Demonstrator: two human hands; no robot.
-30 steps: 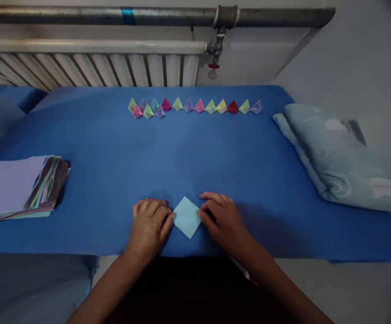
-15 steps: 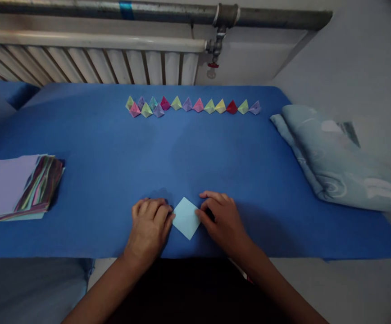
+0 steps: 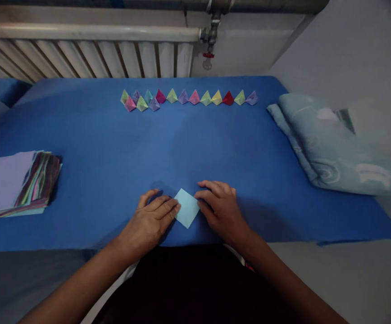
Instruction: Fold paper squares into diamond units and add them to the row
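A small light-blue folded paper square (image 3: 186, 208) lies like a diamond on the blue cloth (image 3: 114, 148) near the front edge. My left hand (image 3: 150, 219) rests flat beside it, fingers stretched out with the tips pressing on the paper's left corner. My right hand (image 3: 220, 208) is on the other side, fingers curled and pressed onto the paper's right corner. Both hands hold the paper down on the cloth.
A row of several small folded paper pyramids (image 3: 188, 97) in mixed colours runs along the far side. A stack of coloured paper sheets (image 3: 16, 182) lies at the left. A folded pale-blue blanket (image 3: 330, 148) lies at the right. A radiator (image 3: 90, 56) stands behind.
My left hand's fingers have stretched out flat toward the paper; before they were curled. The view has shifted slightly, so everything sits a little higher in the picture.
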